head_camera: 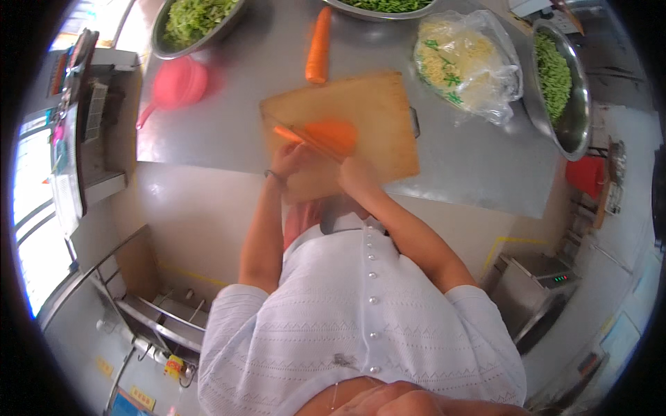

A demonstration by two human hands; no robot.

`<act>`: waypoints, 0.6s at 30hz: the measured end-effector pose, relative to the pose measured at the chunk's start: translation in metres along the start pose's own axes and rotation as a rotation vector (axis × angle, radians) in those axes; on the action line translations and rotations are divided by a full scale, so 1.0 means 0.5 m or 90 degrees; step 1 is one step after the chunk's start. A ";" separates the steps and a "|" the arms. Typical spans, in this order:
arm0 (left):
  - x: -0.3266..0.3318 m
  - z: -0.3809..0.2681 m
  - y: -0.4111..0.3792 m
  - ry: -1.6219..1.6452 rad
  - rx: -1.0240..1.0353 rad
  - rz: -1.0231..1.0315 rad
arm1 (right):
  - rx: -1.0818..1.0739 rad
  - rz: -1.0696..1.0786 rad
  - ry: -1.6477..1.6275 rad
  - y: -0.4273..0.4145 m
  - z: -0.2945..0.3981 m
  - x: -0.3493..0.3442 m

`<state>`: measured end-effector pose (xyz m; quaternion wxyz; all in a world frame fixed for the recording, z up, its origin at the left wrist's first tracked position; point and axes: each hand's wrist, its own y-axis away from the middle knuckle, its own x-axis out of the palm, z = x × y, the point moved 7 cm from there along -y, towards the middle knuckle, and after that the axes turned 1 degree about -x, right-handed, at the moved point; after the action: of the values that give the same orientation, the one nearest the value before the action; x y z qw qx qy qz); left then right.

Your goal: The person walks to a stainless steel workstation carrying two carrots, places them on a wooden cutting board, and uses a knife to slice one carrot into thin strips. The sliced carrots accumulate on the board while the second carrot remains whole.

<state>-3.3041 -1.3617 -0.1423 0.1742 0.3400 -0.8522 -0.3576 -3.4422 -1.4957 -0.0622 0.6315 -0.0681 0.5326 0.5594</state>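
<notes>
A wooden cutting board [385, 114] lies at an angle near the table's front edge. On it is a blurred orange mass of cut carrot [333, 136]. My right hand [356, 174] is closed at the near end of a knife [317, 144], whose blurred blade slants over the board up to the left. At the blade's left side my left hand [290, 157] rests on the board, with an orange carrot piece [287, 133] just beyond its fingertips. Whether the fingers grip that piece is unclear. A whole peeled carrot [318, 49] lies on the metal table beyond the board.
On the steel table [239, 119] a pink plastic dipper [179, 83] and a bowl of shredded greens [200, 21] stand left. Another bowl of chopped greens [387, 4] is at the back. Rightward are a clear bag of pale shreds [468, 62] and a bowl of green pieces [552, 78].
</notes>
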 end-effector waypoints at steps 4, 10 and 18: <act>-0.052 0.028 -0.022 -0.020 0.011 -0.043 | -0.023 -0.026 -0.083 0.019 0.001 0.023; -0.055 0.027 -0.031 -0.081 0.061 -0.021 | -0.028 -0.152 -0.170 0.068 -0.027 0.006; -0.040 0.022 -0.057 -0.178 0.023 -0.037 | 0.079 -0.102 -0.081 0.033 -0.020 -0.018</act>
<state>-3.2829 -1.3571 -0.1716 0.0373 0.3149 -0.8642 -0.3907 -3.4591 -1.5020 -0.0514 0.7097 -0.0352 0.5180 0.4762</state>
